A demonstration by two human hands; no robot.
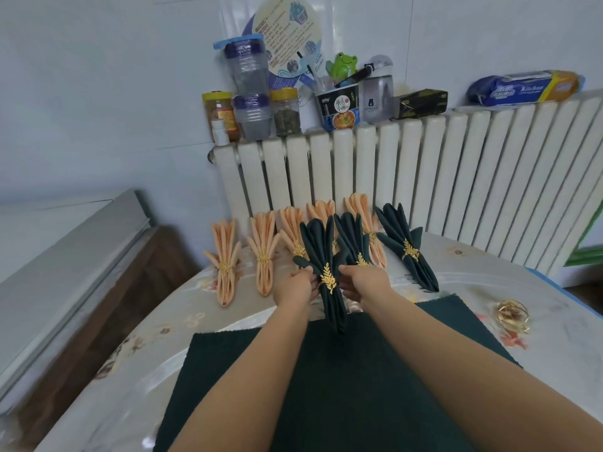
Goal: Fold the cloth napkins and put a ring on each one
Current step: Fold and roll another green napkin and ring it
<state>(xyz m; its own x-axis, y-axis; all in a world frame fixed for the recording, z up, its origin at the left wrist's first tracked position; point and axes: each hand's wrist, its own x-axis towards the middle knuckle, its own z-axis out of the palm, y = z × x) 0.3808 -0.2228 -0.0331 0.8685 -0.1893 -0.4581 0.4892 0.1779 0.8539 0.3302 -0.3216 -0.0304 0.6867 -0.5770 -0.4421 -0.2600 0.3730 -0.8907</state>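
I hold a pleated dark green napkin [326, 256] upright above the table, with a gold leaf ring [328, 277] around its middle. My left hand [295, 285] grips its left side at the ring and my right hand [362, 282] grips its right side. Behind it lie two more ringed green napkins [404, 246] and a row of several ringed peach napkins [225, 262]. Flat dark green cloths [326, 386] are spread under my forearms. Loose gold rings [512, 313] lie in a small pile at the right.
The table [114, 370] has a floral plastic cover. A white radiator [424, 177] stands behind it, with jars, bottles, a noodle cup and a wrap box on top. A grey board [65, 272] leans at the left.
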